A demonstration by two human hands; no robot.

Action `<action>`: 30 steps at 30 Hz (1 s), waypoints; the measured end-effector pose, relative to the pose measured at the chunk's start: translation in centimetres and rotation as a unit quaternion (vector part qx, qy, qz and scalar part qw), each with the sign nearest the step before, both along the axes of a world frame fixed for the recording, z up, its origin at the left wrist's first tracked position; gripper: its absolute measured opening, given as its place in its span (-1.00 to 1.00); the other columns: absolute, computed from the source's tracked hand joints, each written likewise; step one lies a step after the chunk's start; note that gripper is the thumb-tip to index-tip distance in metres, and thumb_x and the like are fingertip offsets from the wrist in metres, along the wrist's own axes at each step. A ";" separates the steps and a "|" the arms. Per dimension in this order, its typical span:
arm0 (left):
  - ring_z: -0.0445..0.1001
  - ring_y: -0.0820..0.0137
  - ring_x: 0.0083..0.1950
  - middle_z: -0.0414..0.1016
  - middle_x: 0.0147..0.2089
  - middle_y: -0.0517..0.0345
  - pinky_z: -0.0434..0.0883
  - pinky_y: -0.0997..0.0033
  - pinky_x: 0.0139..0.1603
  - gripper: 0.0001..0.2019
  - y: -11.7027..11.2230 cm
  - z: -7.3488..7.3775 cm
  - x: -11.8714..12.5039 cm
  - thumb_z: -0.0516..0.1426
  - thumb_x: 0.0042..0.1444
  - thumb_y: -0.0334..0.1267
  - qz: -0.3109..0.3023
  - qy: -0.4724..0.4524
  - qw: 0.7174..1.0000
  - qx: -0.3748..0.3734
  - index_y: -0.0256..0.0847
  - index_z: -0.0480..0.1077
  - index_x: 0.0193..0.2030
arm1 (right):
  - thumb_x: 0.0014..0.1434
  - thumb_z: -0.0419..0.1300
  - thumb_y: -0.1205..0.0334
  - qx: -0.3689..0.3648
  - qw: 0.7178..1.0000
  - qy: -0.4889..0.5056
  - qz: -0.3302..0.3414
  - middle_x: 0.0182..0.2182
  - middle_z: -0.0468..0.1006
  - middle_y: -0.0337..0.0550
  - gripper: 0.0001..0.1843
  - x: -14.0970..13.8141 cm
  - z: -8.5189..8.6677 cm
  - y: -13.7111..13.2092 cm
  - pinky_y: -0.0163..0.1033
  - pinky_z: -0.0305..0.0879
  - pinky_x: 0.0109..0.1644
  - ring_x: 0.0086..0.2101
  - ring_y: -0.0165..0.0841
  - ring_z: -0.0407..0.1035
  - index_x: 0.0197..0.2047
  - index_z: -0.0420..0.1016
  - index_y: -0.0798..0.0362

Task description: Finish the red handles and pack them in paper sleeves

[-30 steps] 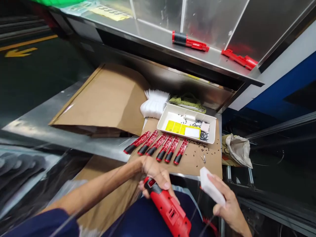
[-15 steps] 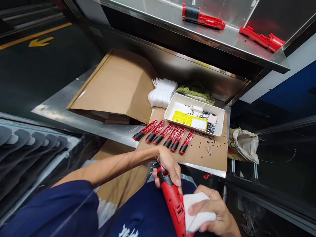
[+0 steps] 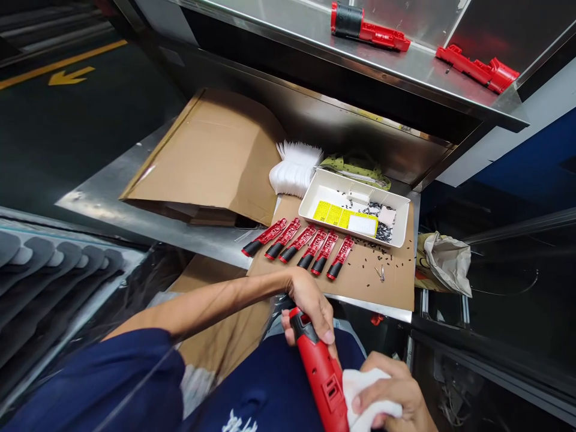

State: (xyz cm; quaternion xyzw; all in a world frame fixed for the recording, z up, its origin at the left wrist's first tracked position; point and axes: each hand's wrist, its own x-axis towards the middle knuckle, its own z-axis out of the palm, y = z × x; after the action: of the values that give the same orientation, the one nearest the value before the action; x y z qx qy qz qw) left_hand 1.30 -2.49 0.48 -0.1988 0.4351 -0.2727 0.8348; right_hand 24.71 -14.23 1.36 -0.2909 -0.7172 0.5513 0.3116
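Head cam is the only view here. My left hand (image 3: 310,309) has its fingers (image 3: 326,324) wrapped tight round a long red plastic tool housing (image 3: 321,378), which sits in front of my navy shirt (image 3: 252,384), tilted down toward my lap. My right hand (image 3: 391,390) has its fingers (image 3: 382,384) curled and pressed together on a soft white pad (image 3: 371,399), pinching it against the lower end of the housing.

My tip for this hold: keep the left grip firm so the housing can't twist, and keep the pad flat on the red plastic so the pressure stays even.

Compared with the shot from half a second earlier, the pad has moved lower on the housing and looks more crumpled round it.

Out front, six red-and-black moulded parts (image 3: 312,249) lie in a row on a brown cardboard sheet (image 3: 373,288), beside a white plastic tray (image 3: 351,180) holding small black bits.
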 end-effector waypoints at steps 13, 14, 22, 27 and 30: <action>0.44 0.36 -0.72 0.50 -0.65 0.28 0.32 0.60 -0.82 -0.47 1.2 -1.0 0.8 0.44 -0.17 -0.25 -0.042 -0.437 0.645 0.625 -0.01 0.58 0.03 | 0.27 0.13 -0.19 -0.091 0.995 0.041 -0.006 -0.40 0.50 -0.15 -0.56 0.0 -0.5 -0.2 -0.30 0.25 -0.34 -0.43 -0.39 0.37 -0.27 0.67 -0.06; 0.45 0.35 -0.71 0.50 -0.64 0.29 0.32 0.60 -0.82 -0.41 1.1 -1.0 0.7 0.46 -0.23 -0.26 -0.019 -0.402 0.651 0.644 -0.01 0.57 0.05 | 0.25 0.14 -0.21 -0.092 0.995 0.043 0.001 -0.41 0.49 -0.14 -0.55 0.0 -0.4 -0.1 -0.30 0.24 -0.37 -0.45 -0.39 0.36 -0.28 0.67 -0.05; 0.53 0.24 -0.64 0.49 -0.66 0.30 0.37 0.56 -0.77 -0.41 0.2 -2.1 -0.4 0.41 -0.12 -0.34 -0.049 -0.334 0.813 0.475 -0.17 0.51 0.13 | 0.26 0.09 -0.24 -0.083 0.996 0.023 -0.005 -0.42 0.48 -0.10 -0.48 -0.2 -0.4 0.3 -0.28 0.25 -0.37 -0.44 -0.36 0.35 -0.31 0.68 -0.01; 0.48 0.24 -0.70 0.52 -0.64 0.26 0.39 0.49 -0.80 -0.36 0.2 -1.6 -0.2 0.45 -0.20 -0.35 -0.095 -0.336 0.839 0.418 -0.11 0.52 0.12 | 0.22 0.14 -0.25 -0.115 0.993 0.017 0.025 -0.39 0.48 -0.13 -0.52 0.5 -0.9 0.2 -0.29 0.24 -0.35 -0.42 -0.36 0.35 -0.26 0.68 -0.06; 0.39 0.31 -0.78 0.52 -0.65 0.20 0.38 0.44 -0.81 -0.46 0.2 -1.0 -0.1 0.39 -0.07 -0.04 -0.199 -0.412 0.811 0.364 -0.15 0.56 0.07 | 0.25 0.10 -0.25 -0.105 0.994 0.001 0.013 -0.35 0.49 -0.11 -0.51 0.4 -1.1 0.5 -0.26 0.25 -0.29 -0.37 -0.33 0.35 -0.24 0.68 -0.06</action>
State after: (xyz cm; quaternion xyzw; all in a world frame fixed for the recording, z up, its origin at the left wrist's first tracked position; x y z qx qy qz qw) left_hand 1.17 -2.29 -0.56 0.3417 0.1474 -0.3105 0.8747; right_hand 25.08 -13.71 0.30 -0.3121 -0.6585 0.6279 0.2734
